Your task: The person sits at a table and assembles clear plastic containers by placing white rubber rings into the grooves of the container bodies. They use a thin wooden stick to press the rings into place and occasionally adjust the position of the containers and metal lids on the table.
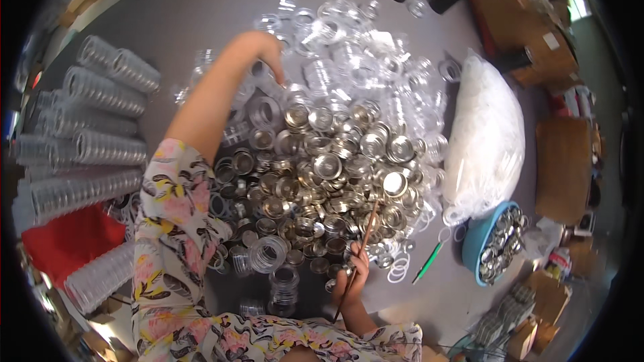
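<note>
Right hand [355, 276] had its grip clamped on brown stick [368, 228]; left hand [265, 48] hung over clear rings [265, 112], grip unclear; light pinch seemed best.

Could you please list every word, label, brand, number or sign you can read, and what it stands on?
No text can be read.
White label on the brown cardboard box: too small to read.
Metal lids and thin brown stick: no readable lettering.

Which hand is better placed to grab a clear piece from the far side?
Probably the left hand: it reaches over the clear pieces, fingers angled down. The right hand is nearer the body, holding a stick.
</note>
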The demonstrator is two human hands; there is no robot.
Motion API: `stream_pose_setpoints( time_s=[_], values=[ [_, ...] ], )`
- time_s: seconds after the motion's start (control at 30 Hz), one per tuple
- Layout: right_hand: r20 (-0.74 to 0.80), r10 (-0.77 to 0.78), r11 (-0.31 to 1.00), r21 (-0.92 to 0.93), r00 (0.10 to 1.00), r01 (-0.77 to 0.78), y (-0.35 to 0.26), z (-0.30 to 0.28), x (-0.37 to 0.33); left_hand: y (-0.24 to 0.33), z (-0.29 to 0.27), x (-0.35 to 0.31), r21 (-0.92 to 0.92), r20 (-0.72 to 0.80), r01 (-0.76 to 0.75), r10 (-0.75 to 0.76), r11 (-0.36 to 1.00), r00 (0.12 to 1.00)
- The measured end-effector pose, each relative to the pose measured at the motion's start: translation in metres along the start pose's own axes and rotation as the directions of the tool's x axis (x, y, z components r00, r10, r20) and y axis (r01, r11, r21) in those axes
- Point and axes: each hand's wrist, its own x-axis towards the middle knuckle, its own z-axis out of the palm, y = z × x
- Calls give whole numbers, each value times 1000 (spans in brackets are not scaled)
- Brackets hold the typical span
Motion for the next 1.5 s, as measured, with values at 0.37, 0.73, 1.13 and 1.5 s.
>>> stream_pose_setpoints(
  time_s=[0.37,0.73,1.13,1.5],
  values=[
    [-65,516,856,62,854,-513,5,5,-46,15,65,-41,-148,-330,186,-226,971,917],
    [49,219,975,-61,975,-216,-19,26,-28,11,100,-40,-160,-578,168,-231,973,782],
    [63,167,983,-95,984,-160,-24,21,-27,-14,114,-29,-328,-665,-63,-183,942,725],
    [71,71,996,40,995,-74,-36,-1,-21,-31,150,-62,-411,-873,-318,-268,854,409]
  ],
)
